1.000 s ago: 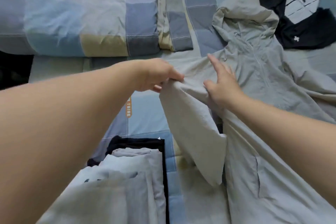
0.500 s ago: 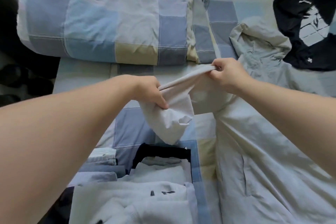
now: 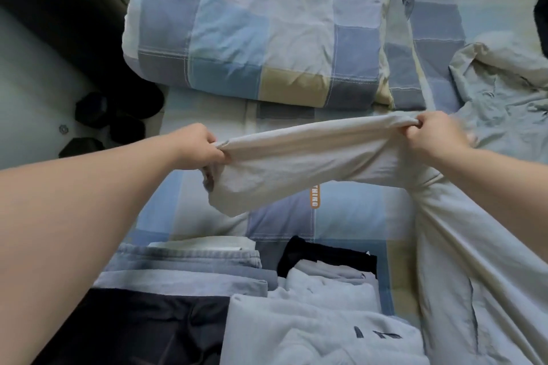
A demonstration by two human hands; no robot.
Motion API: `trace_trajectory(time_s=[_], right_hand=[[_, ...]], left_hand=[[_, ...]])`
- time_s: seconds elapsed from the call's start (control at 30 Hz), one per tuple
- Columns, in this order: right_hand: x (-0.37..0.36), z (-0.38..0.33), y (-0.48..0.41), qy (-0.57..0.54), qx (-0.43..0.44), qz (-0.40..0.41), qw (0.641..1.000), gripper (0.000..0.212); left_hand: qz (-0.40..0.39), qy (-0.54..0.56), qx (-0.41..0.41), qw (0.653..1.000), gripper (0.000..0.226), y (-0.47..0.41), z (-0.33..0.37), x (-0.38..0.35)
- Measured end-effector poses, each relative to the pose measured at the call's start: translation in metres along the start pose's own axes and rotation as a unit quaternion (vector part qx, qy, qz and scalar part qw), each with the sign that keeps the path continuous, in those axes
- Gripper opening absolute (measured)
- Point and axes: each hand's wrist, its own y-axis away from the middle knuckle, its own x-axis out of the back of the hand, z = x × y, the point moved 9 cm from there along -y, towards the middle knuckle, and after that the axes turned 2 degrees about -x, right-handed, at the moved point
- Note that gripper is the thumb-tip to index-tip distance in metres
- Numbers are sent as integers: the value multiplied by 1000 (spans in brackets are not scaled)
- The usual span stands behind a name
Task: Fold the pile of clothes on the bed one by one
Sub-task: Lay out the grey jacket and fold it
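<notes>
- Left hand [image 3: 201, 147]: fingers curled tight, pinching the cuff end of the sleeve [image 3: 311, 151]. The cuff opening sags just below the grip.
- Right hand [image 3: 436, 136]: closed in a fist round the sleeve's upper edge, near where it joins the body.
- The sleeve is stretched roughly level between the two hands and lifted off the bed [image 3: 355, 216]. Judged purpose: the tension draws out creases and squares the sleeve so it can be laid flat across the body.
- Hoodie [image 3: 474, 290]: the body lies spread on the right side of the bed, hood at the far end. Its cloth is drawn into ridges running toward the right hand.
- Folded stacks [image 3: 311, 332]: at the near edge, left of the hoodie and not touching it. Judged finished work, kept out of the folding area.
- Black garment [image 3: 542, 18]: at the far right edge beyond the hood and mostly cut off. Judged to be awaiting its turn.
- Stage, as judged: early in this item's fold, with the sleeve not yet laid in. The other sleeve is not in view.
</notes>
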Motion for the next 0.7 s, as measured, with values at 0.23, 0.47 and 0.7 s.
trace_trajectory(time_s=[0.23,0.47,0.7], right_hand=[[-78,-63,20,28,46,-68,996,43],[-189,-149,92,-11,168,-313,935,68],[-216,-166,122,-63,177,-348,918,64]], left_hand=[[197,94,34,975,30,-17,-78,15],[223,235,159,933,85,-37,-145,-24],[160,346,221,898,36,-42,-170,-65]])
